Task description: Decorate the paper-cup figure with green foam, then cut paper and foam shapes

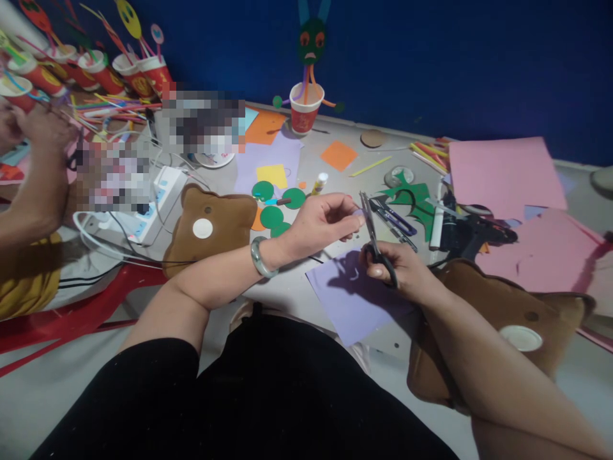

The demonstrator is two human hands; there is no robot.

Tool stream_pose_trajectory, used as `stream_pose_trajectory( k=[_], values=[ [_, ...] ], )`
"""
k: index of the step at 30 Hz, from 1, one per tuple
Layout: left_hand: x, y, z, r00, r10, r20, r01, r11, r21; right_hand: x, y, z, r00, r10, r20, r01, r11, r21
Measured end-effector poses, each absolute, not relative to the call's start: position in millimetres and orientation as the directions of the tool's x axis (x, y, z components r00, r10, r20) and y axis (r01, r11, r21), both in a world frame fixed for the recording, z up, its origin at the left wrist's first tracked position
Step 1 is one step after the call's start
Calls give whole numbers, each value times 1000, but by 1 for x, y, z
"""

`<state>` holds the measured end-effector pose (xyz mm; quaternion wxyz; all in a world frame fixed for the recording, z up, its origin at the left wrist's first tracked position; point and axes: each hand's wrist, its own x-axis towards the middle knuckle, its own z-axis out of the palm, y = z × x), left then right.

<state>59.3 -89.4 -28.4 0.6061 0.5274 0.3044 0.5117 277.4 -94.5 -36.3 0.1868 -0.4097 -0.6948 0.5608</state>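
Note:
My right hand (395, 268) grips a pair of scissors (372, 233) by the dark handles, the blades pointing up and away from me. Close to the blades, my left hand (330, 220) pinches a small piece of purple paper (358, 216). A jade-coloured bangle (263, 257) circles my left wrist. Below both hands a purple sheet (349, 306) lies at the table's near edge, with their shadow across it. Several green paper circles (272, 218) rest left of my left hand, and a glue stick (320, 183) stands just beyond it.
A paper cup with a green-faced figure (305, 108) stands at the back. To the right are green paper scraps (414, 201), a glue gun (488, 233) and pink sheets (502, 172). Brown cushions (211, 223) flank me. Left are a power strip (160, 201) and another person's arm (41, 172).

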Motion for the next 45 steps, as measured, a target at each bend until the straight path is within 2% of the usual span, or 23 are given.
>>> stream_pose_trajectory(
  k=[6,21,27,45],
  values=[
    [59,-90,-27,278,946,169,-286,-86,954,274,-95,-28,-582,782,-223,361,3,-932],
    [59,-89,-28,245,955,166,-292,-90,952,273,-96,-28,-590,784,-193,371,51,-927],
    [60,-90,-25,268,952,148,-305,-62,950,275,-96,-31,-604,769,-210,351,20,-936],
    [60,-90,-30,315,941,127,-292,-32,956,277,-94,-36,-606,769,-205,385,57,-921]
  ],
)
